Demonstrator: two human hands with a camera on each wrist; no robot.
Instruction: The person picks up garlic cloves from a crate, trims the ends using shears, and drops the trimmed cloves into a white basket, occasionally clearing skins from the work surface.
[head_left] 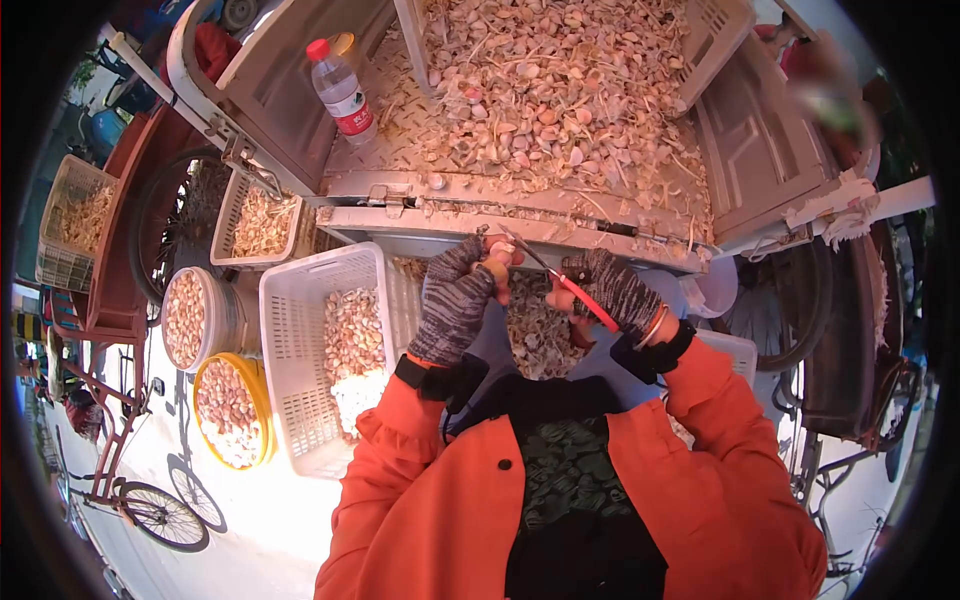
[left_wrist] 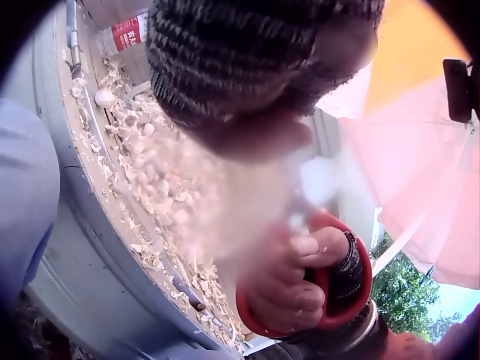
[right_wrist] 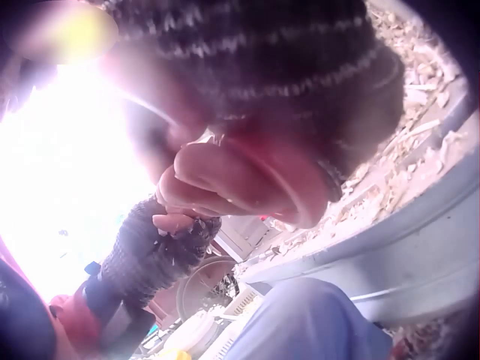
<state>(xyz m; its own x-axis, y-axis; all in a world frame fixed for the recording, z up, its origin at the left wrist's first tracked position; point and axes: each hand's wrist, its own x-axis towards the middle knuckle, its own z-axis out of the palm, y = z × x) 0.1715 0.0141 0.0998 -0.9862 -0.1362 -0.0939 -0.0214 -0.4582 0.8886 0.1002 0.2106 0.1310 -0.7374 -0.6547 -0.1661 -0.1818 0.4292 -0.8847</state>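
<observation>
Red-handled scissors (head_left: 585,297) are gripped by the right hand (head_left: 612,290), its fingers through the red loops in the left wrist view. Their blades point up and left toward the left hand (head_left: 462,290). That hand has its fingers curled with the tips pinched together near the blade tips; a small pale piece seems to be between them, mostly hidden. Both hands wear grey knitted fingerless gloves. Garlic cloves and skins (head_left: 560,100) cover the truck bed in front of the hands.
A white crate (head_left: 282,350) of cloves stands at the left, beside a yellow bucket (head_left: 262,400), a white bucket (head_left: 208,330) and a smaller basket (head_left: 222,232). On the bed stands a red-capped bottle (head_left: 345,98). Skins (head_left: 540,335) lie below, between the knees.
</observation>
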